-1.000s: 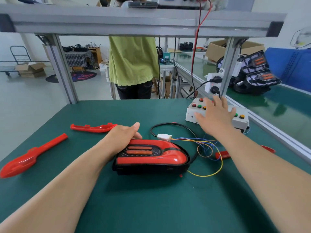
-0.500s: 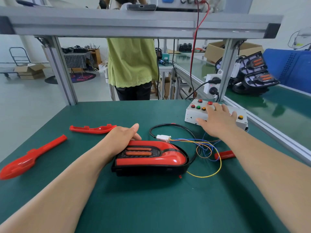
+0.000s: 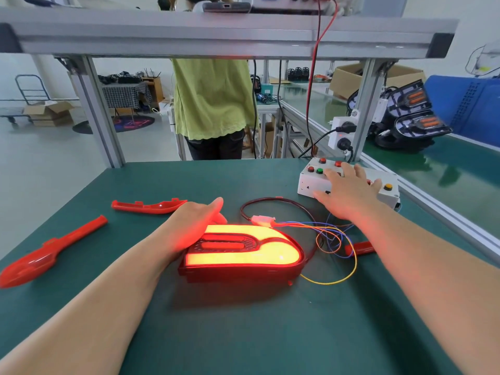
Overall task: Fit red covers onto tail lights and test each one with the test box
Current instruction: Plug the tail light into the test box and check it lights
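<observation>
Tail light [image 3: 243, 250] glowing at mid-tabletop [image 3: 243, 334]
It shines red and yellow. The left hand [image 3: 194, 226] lies flat on its left end, fingers together. Wires [image 3: 332, 234] run from it toward the test box [image 3: 311, 182], where the right hand [image 3: 349, 196] rests with fingers spread over the buttons. Loose covers [image 3: 148, 207] lie farther left.
</observation>
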`<state>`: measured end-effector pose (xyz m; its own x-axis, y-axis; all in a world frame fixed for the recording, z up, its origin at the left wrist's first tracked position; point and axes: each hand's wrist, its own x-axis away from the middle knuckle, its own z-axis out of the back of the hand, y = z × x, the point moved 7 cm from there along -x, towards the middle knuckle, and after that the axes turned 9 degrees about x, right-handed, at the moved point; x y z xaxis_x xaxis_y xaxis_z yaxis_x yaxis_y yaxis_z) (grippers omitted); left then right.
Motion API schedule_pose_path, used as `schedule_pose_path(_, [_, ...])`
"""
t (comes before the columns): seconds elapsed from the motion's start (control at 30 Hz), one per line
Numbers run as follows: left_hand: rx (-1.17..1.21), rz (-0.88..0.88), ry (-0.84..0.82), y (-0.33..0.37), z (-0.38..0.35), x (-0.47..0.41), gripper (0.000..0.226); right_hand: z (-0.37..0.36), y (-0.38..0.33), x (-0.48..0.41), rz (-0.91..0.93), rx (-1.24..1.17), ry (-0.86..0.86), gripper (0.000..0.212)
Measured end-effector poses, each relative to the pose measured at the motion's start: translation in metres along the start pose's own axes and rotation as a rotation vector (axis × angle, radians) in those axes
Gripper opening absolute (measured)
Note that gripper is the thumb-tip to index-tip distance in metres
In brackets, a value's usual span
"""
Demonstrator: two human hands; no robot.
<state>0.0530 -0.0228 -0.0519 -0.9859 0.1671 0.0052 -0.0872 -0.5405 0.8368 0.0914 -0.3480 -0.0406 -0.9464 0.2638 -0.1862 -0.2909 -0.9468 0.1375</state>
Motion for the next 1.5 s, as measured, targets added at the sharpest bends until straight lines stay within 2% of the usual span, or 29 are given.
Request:
schedule_pose_path(0.4, [-0.027,-0.01,-0.016,0.003,0.0,0.0,0.057,-0.001,0.001,-0.001,-0.004,0.005,-0.008,0.069])
schedule_pose_path(0.87, [0.145,0.06,0.036,-0.008,0.001,-0.001,0.056,0.004,0.004,0.001,0.016,0.0,-0.028,0.067])
schedule_pose_path(1.0, [0.114,0.049,0.033,-0.007,0.001,-0.001,0.056,0.002,0.003,0.004,0.013,0.008,-0.02,0.072])
schedule_pose_path(1.2, [-0.153,-0.107,0.003,0.005,0.002,0.0,0.047,0.003,0.002,0.005,0.019,0.016,0.012,0.076])
schedule_pose_path(1.33, [-0.091,-0.039,-0.009,0.002,0.001,-0.001,0.059,0.002,0.001,0.005,0.017,0.015,0.001,0.077])
schedule_pose_path(1.5, [-0.051,-0.03,-0.017,0.003,0.001,0.001,0.059,0.002,0.002,0.004,0.014,0.002,-0.011,0.074])
